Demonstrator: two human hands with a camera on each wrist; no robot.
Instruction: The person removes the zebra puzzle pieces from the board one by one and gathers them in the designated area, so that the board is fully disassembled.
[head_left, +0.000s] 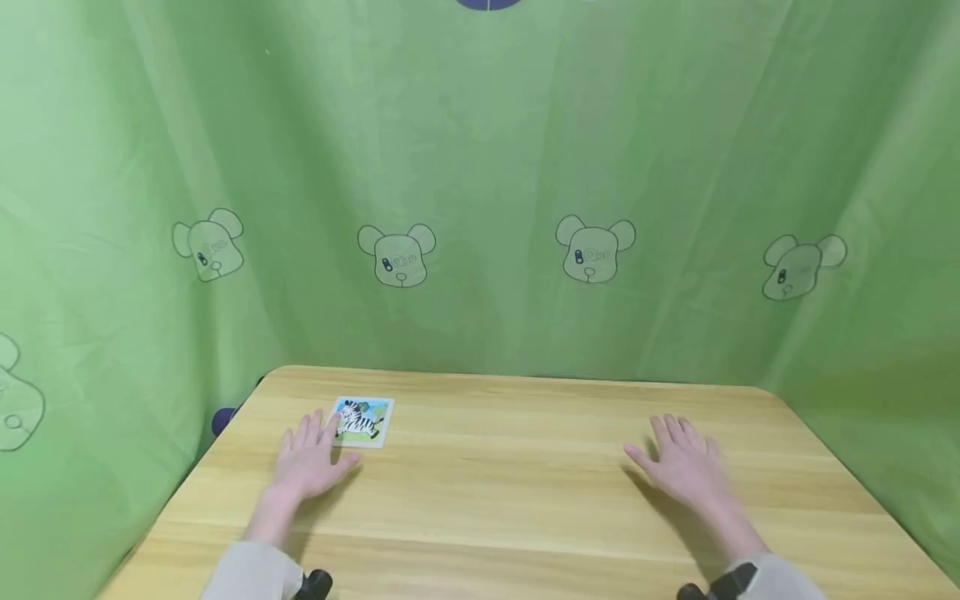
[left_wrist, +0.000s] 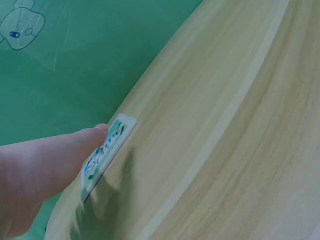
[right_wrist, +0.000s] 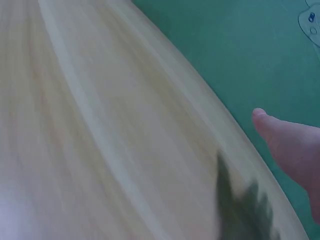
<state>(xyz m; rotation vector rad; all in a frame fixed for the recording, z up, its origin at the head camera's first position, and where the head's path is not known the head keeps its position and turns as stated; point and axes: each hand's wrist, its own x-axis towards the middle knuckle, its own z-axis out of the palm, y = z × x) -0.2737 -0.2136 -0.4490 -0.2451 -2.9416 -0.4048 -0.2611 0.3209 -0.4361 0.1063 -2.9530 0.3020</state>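
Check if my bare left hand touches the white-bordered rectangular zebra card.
Cannot tell. The head view shows the left hand overlapping the zebra card at its left edge, but neither contact nor gap shows plainly.

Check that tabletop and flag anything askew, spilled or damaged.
Nothing stands out. The zebra picture card lies flat on the wooden table, partly hidden by the left hand in the head view; its visible part shows no damage, and no spill shows.
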